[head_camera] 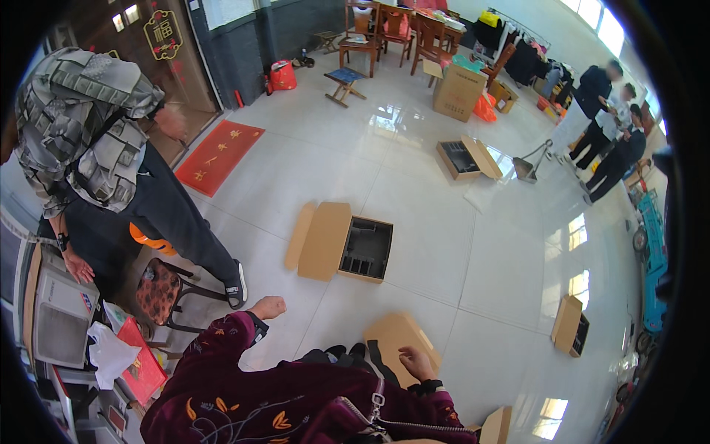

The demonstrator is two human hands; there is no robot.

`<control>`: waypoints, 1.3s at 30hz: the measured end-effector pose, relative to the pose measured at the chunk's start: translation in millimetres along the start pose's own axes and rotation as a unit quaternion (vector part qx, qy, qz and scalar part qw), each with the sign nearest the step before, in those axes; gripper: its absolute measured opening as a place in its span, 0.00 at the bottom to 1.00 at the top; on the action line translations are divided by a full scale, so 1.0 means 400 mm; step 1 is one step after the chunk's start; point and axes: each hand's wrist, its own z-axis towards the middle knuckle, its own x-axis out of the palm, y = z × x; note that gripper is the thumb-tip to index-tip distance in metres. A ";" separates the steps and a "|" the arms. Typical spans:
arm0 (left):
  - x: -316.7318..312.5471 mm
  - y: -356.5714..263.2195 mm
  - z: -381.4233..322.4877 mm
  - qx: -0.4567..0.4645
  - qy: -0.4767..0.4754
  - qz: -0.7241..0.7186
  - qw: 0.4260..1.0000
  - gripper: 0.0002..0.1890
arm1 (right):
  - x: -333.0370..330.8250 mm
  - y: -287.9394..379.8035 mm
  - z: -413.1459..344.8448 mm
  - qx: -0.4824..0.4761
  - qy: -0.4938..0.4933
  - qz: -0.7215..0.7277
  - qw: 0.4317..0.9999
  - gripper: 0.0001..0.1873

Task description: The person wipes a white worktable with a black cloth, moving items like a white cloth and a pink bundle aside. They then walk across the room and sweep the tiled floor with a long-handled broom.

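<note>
My left hand (270,307) is held out over the tiled floor, fingers curled in, with nothing visible in it. A dark band sits on that wrist, below a burgundy embroidered sleeve. Closer to my body, my right hand (416,363) is also curled and appears to hold nothing. Beneath it in the picture is a brown cardboard box flap (407,333), with a dark strip (381,361) along its left side. Whether the hand touches the cardboard is unclear. Ahead lies an opened cardboard box (363,273) with a black compartmented insert (369,238); its lid is folded left.
At left a person in a camouflage jacket (83,111) stands by a patterned chair (159,291). A red doormat (219,155) lies near the door. Other opened boxes sit on the floor, one far (459,158), one right (568,324). Several people (610,122) stand far right.
</note>
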 end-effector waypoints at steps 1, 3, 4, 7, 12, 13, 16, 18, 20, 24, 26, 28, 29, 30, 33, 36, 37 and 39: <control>-0.007 0.000 -0.001 -0.016 0.004 -0.020 1.000 0.15 | -0.014 -0.002 0.015 -0.015 -0.001 -0.001 1.000 0.15; -0.042 -0.005 0.019 0.020 -0.011 0.049 0.999 0.15 | -0.055 0.004 0.062 -0.016 -0.005 0.000 1.000 0.15; -0.052 -0.011 0.024 0.033 -0.010 0.077 0.996 0.15 | -0.078 0.006 0.083 -0.042 -0.012 -0.001 0.999 0.15; -0.072 -0.053 0.027 -0.043 0.003 0.012 0.999 0.14 | -0.182 0.002 0.119 -0.055 -0.026 -0.005 0.998 0.15; -0.023 -0.192 0.026 0.017 -0.072 0.049 0.996 0.15 | -0.313 -0.058 0.090 -0.028 -0.011 0.023 0.999 0.15; -0.009 -0.217 0.028 0.020 -0.067 0.033 0.997 0.15 | -0.328 -0.071 0.090 -0.022 -0.004 0.033 0.999 0.15; 0.011 -0.256 0.046 0.006 -0.043 0.007 0.999 0.15 | -0.344 -0.096 0.095 0.011 0.009 -0.008 1.000 0.15; 0.010 -0.251 0.064 0.000 -0.035 0.011 0.999 0.15 | -0.347 -0.095 0.117 -0.027 0.013 0.005 1.000 0.15; 0.010 -0.235 0.094 -0.001 -0.005 0.043 0.999 0.15 | -0.348 -0.088 0.127 -0.015 0.010 0.013 1.000 0.15; -0.017 -0.194 0.206 -0.009 -0.022 0.054 0.998 0.15 | -0.387 -0.045 0.221 -0.003 0.002 0.012 1.000 0.15; -0.026 -0.182 0.270 0.028 -0.009 0.082 0.996 0.14 | -0.406 -0.022 0.270 0.010 0.011 0.009 1.000 0.15; -0.071 -0.183 0.337 0.033 -0.021 0.067 0.997 0.14 | -0.432 0.018 0.328 -0.013 -0.007 -0.005 1.000 0.15; -0.086 -0.191 0.354 0.018 -0.031 0.034 0.999 0.14 | -0.446 0.042 0.371 -0.003 -0.016 -0.013 1.000 0.15; -0.105 -0.194 0.374 0.002 -0.032 0.036 0.999 0.14 | -0.458 0.057 0.400 -0.007 -0.019 -0.015 1.000 0.15; -0.182 -0.229 0.431 0.013 -0.031 0.039 0.999 0.14 | -0.508 0.099 0.464 -0.035 -0.043 -0.016 0.998 0.14; -0.251 -0.282 0.491 0.070 -0.015 0.126 0.989 0.15 | -0.562 0.117 0.502 -0.049 -0.054 0.024 0.997 0.13; -0.262 -0.301 0.501 0.056 -0.022 0.077 0.995 0.15 | -0.585 0.121 0.514 -0.050 -0.066 0.016 0.996 0.13; -0.285 -0.346 0.536 0.058 -0.054 -0.006 0.997 0.15 | -0.653 0.129 0.542 -0.054 -0.104 0.016 0.993 0.13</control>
